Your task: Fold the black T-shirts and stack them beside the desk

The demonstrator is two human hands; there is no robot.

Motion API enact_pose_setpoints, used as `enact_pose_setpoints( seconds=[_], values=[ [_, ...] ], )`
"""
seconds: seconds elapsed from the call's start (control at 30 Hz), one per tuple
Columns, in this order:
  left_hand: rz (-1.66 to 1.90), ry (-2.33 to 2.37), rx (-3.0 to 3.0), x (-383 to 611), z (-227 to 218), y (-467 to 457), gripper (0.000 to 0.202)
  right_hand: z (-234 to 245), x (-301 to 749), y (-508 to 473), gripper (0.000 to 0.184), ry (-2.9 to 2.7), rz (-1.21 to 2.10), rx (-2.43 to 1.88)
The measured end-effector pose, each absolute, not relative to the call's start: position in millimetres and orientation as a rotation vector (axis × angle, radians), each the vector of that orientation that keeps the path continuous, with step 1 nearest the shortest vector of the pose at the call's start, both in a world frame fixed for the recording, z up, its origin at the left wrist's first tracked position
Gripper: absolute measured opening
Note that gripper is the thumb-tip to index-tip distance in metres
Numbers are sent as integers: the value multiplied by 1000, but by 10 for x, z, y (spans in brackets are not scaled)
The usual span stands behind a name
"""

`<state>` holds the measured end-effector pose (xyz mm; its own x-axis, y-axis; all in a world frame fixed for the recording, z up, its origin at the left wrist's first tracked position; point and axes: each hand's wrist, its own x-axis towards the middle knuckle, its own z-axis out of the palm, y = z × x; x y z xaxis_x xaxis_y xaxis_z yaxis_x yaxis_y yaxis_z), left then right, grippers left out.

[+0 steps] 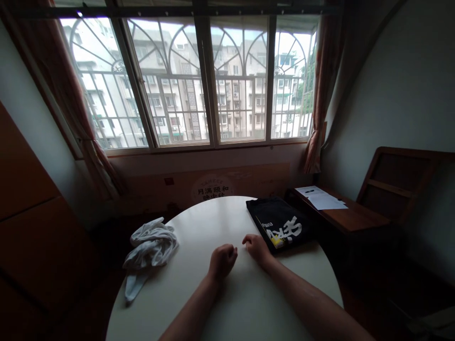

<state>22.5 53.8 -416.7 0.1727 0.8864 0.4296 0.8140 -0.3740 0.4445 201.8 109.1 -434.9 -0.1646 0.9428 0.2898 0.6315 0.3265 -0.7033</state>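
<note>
Near the middle of the round white table (199, 293), my left hand (223, 262) rests closed in a fist, with nothing visible in it. My right hand (256, 248) lies just to its right, its fingers loosely curled and the index finger slightly forward; it holds nothing that shows. A small gap separates the two hands. Closest to my right hand is a black folded garment (279, 218) with white lettering and a yellow patch. On the left, a crumpled whitish garment (152, 246) lies at the table's edge, part of it hanging down.
A wooden chair (387, 189) stands at the right, with white papers (322, 196) and a dark pen-like thing on its seat. Barred windows (234, 85) and tied curtains (314, 113) are behind the table. An orange-brown cabinet (24, 189) stands at the left.
</note>
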Motion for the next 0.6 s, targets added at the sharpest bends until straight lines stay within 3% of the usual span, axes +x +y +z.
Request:
enact_pose_setpoints(
  seconds=[0.27,0.6],
  values=[
    [1105,1774,2082,-185,-4153,617,41,-4388,2047,1062,33,-1923,648,-1313],
    [1054,1719,2087,-181,-4203,637,41,-4350,1989,991,31,-2067,511,-1336]
  ],
)
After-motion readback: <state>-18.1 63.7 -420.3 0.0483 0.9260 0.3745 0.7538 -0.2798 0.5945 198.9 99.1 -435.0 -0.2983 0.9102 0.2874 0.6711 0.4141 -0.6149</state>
